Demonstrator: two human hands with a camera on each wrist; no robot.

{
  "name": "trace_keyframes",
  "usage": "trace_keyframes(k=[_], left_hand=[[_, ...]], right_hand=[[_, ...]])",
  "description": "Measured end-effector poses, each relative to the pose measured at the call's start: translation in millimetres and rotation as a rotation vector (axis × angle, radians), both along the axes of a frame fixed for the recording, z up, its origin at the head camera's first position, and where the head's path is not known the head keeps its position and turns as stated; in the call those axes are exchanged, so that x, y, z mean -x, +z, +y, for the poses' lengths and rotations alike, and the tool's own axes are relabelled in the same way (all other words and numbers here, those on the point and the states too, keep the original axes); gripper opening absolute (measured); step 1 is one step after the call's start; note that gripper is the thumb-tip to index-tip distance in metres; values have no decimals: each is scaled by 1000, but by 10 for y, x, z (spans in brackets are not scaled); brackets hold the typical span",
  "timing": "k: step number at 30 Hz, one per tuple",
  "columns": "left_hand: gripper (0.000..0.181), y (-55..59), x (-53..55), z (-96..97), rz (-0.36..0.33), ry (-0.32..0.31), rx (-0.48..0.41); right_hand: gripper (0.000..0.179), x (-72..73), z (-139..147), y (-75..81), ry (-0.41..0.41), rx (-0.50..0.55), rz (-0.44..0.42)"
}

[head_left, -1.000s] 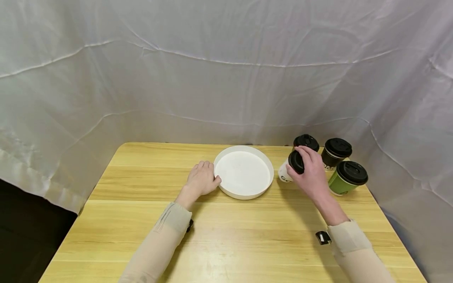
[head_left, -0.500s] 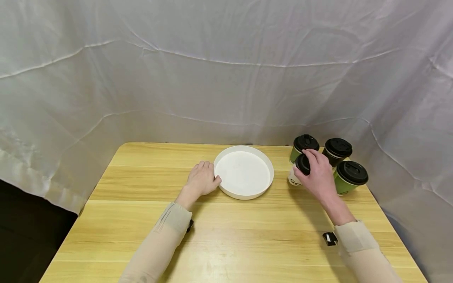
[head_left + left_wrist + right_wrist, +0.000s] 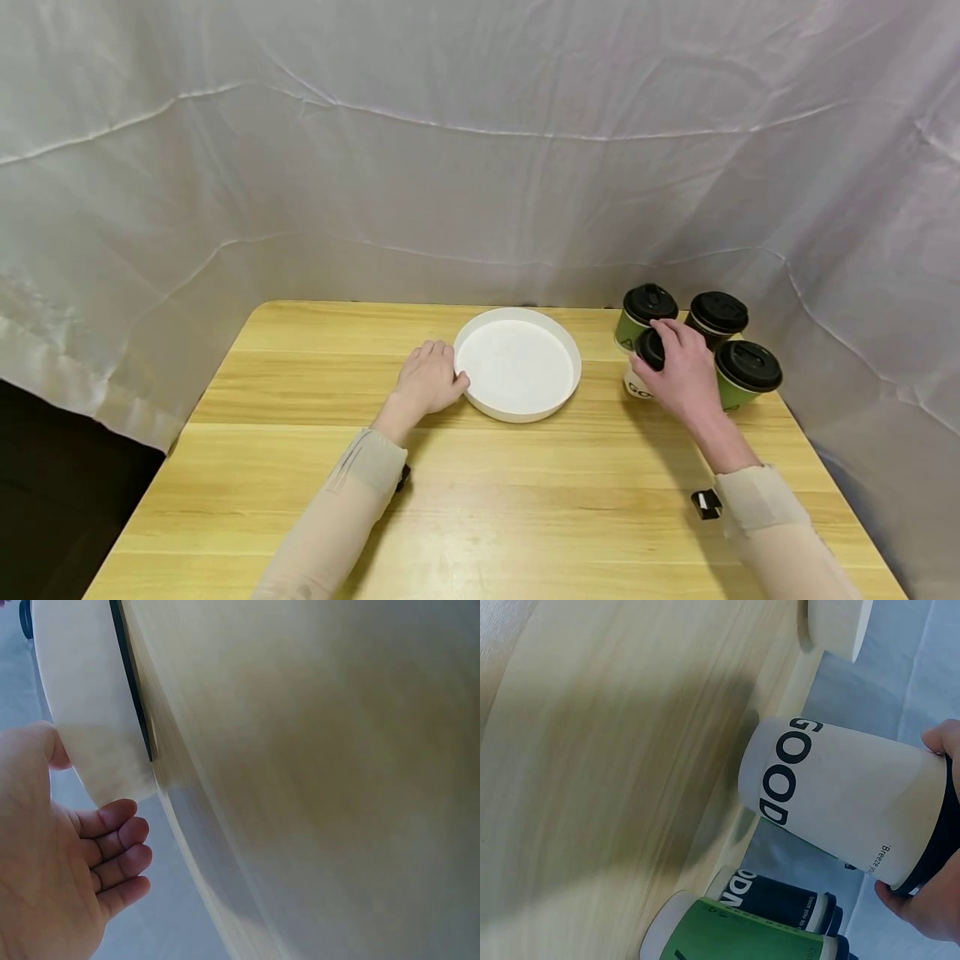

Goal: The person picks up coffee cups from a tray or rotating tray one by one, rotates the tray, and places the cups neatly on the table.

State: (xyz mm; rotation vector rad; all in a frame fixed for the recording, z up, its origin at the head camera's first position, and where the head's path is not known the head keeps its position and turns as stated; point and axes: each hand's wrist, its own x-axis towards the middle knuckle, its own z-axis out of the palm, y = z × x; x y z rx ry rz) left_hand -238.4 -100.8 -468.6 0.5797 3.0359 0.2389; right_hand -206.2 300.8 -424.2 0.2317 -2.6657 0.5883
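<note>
My right hand (image 3: 684,373) grips a white paper coffee cup (image 3: 637,384) by its black lid from above. In the right wrist view the cup (image 3: 847,796), printed "GOOD", stands close over the wood, thumb and finger at either side of its lid end. At the left edge of a round white tray (image 3: 517,367), my left hand (image 3: 429,383) holds the rim. The left wrist view shows the thumb hooked over the tray wall (image 3: 94,690) and the other fingers (image 3: 120,862) curled by its outer side.
Around the held cup are a green cup (image 3: 628,332) behind, a black cup (image 3: 716,312) at back right and another green cup (image 3: 738,385) to the right, all lidded. Grey-white cloth (image 3: 480,192) hangs behind the wooden table (image 3: 510,508).
My right hand has moved right with the white cup, away from the tray and closer to the other cups. My left hand and the tray have stayed put.
</note>
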Motion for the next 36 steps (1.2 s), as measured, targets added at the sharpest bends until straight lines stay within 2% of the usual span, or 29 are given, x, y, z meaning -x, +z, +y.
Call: trace_keyframes(k=[19, 36], left_hand=[[51, 11, -6, 23, -4, -6, 10], [51, -12, 7, 20, -8, -1, 12]], right_hand=[[67, 11, 130, -21, -46, -32, -111], [71, 59, 171, -23, -45, -56, -157]])
